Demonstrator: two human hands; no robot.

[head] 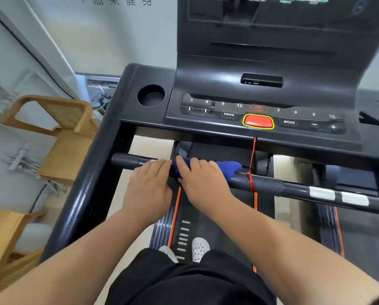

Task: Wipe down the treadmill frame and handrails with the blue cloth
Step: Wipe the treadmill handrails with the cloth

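Note:
A black horizontal handrail (269,185) crosses the treadmill in front of me, below the console. The blue cloth (228,167) is wrapped over the bar near its middle. My right hand (202,180) grips the cloth and the bar under it, fingers curled over the top. Just to its left, my left hand (150,186) lies on the bar with its fingers over the bare rail and touching the cloth's left edge. The black left side frame (89,186) slopes down beside my left arm.
The console (261,102) with buttons, a red stop button (258,121) and a cup holder (151,95) sits above the bar. A red safety cord (251,164) is tied around the bar right of the cloth. Wooden chairs (58,133) stand at the left by the wall.

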